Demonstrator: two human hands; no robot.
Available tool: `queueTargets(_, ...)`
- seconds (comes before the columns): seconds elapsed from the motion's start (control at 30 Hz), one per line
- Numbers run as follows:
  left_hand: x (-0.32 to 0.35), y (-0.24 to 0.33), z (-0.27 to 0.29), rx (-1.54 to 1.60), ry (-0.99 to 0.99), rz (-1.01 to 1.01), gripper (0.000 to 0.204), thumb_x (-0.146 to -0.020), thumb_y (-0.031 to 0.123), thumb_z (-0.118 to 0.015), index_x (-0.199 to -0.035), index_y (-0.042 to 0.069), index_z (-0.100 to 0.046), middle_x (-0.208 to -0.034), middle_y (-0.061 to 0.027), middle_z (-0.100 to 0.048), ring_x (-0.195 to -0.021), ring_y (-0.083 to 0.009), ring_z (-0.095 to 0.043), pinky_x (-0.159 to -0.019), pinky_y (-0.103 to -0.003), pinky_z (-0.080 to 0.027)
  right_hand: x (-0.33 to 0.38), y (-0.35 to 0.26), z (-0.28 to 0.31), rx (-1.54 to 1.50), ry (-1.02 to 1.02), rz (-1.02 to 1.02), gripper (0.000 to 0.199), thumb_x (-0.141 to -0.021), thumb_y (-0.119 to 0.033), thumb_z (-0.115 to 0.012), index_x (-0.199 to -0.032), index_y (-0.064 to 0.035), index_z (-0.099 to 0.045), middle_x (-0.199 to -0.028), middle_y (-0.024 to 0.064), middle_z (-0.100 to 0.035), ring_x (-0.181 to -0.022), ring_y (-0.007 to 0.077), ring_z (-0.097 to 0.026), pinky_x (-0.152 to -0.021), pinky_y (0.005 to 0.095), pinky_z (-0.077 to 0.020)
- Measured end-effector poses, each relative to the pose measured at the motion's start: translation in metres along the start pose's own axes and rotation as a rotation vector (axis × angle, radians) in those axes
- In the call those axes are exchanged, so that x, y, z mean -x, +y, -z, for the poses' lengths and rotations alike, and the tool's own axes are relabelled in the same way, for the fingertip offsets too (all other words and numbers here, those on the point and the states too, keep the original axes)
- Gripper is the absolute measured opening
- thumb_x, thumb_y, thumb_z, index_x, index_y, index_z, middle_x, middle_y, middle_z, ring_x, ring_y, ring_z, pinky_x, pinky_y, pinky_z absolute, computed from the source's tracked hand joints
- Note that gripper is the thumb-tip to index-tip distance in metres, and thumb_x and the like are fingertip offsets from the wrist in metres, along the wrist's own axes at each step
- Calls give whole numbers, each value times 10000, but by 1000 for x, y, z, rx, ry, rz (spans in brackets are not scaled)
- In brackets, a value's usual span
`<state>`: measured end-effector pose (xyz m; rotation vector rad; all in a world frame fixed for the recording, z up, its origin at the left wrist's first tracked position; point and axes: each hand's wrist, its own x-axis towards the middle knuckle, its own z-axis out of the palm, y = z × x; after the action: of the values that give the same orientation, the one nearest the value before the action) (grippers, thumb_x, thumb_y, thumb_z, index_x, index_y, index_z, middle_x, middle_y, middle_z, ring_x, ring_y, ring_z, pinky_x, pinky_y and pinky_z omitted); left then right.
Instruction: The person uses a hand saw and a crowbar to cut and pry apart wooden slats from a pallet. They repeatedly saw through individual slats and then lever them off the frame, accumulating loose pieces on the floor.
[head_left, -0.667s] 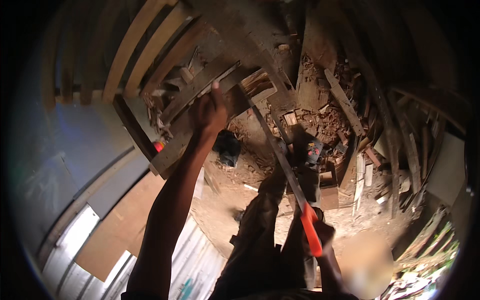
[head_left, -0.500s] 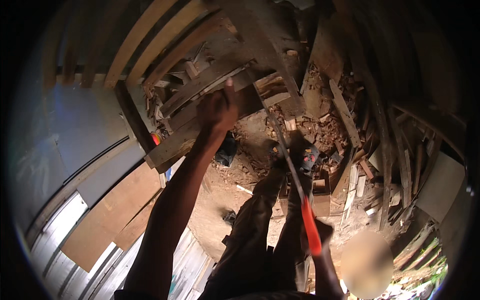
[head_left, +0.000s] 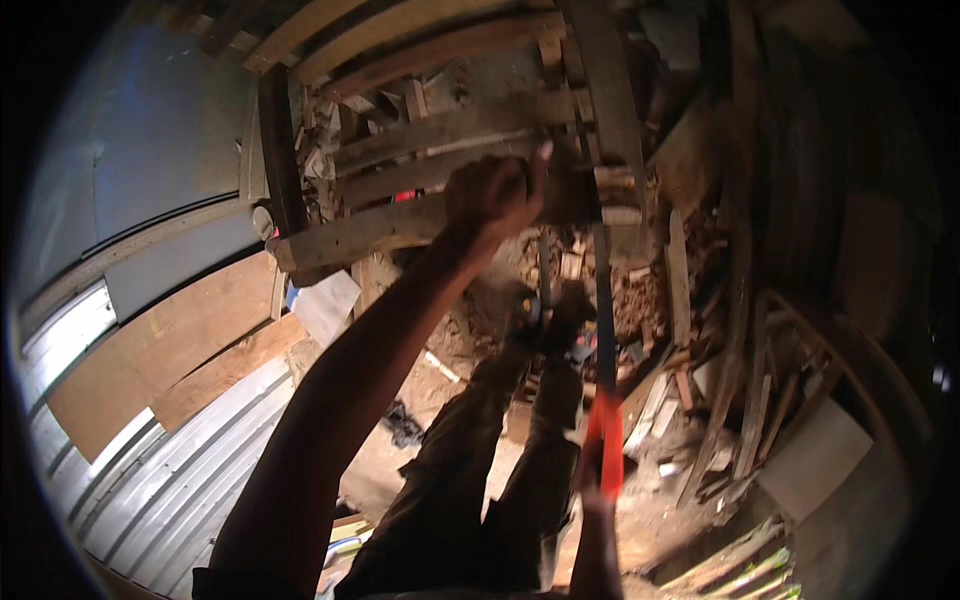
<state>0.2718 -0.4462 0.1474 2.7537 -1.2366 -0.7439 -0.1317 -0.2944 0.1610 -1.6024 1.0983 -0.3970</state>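
A wooden pallet (head_left: pixel 400 225) stands tilted in front of me, its slats running across the upper part of the head view. My left hand (head_left: pixel 495 195) is closed around the edge of one pallet board, arm stretched out. My right hand (head_left: pixel 590 480), low in the picture, grips the red handle of a long pry bar (head_left: pixel 604 330). The bar's dark shaft runs up to the pallet, its tip (head_left: pixel 592 205) set against the wood just right of my left hand. My legs and shoes (head_left: pixel 545 320) stand on dirt below the pallet.
Broken boards and wood scraps (head_left: pixel 720 400) lie heaped on the right. Flat plywood sheets (head_left: pixel 170 350) and corrugated metal sheeting (head_left: pixel 150 480) lie on the left. A light sheet (head_left: pixel 325 305) lies near the pallet's lower corner. The ground is loose dirt with debris.
The view has swung so the pallet sits more centred. My left hand has shifted right along the board, and the pry bar has turned more upright with its tip closer to that hand.
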Motion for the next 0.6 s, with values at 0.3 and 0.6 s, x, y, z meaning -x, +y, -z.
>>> queueTargets(0.3,-4,5,5,18,-64,-19,735,-1041,484,-242,-671,10,-666,-703,-205,-673,-709,-399,-679,-748,-495,-547,38,-27,6,237,-27,-58,296,-912,-134,-616,-1114,82,-611,-957,130,-660,-765,166,-627,-736,353,-521)
queueTargets(0.6,-12,5,-9,22,-11,-43,562,-1020,517,-289,-980,163,-724,-919,-170,-712,-903,-328,-701,-881,-449,-541,-169,-45,-46,-168,37,18,163,-984,-80,-547,-1073,34,-623,-882,44,-623,-707,120,-583,-608,253,-464)
